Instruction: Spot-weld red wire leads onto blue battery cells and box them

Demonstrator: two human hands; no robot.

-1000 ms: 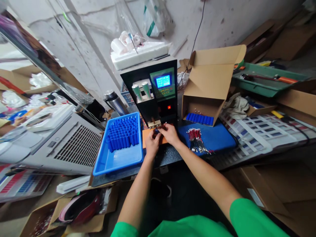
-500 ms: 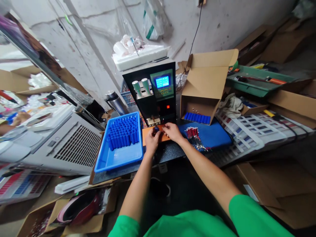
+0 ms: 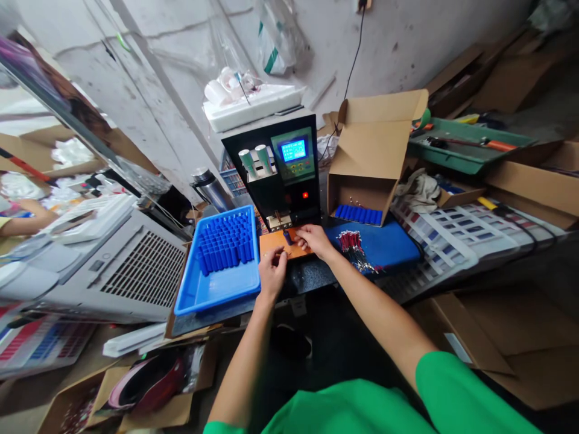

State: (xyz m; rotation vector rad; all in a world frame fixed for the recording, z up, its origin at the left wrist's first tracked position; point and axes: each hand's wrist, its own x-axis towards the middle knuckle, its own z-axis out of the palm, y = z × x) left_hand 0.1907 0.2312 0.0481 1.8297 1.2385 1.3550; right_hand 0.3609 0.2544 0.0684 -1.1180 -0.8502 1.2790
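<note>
A dark blue cylindrical battery cell stands on the orange board, below the electrodes of a black spot welder with a lit screen. Just right of the cell, my right hand is closed in a pinch on what looks like a thin wire lead, mostly hidden by the fingers. My left hand is at the board's front edge, apart from the cell. Its thumb and forefinger are curled close together; anything between them is too small to make out. A bundle of red and black wire leads lies on a blue pad.
On the left is a blue tray with many upright blue cells. An open cardboard box behind the pad holds a row of blue cells. A steel flask stands behind the tray. Another person's arm shows at far left.
My left hand has let go of the blue cell and drawn back toward the board's front edge, leaving the cell in plain view. My right hand stays in nearly the same place.
</note>
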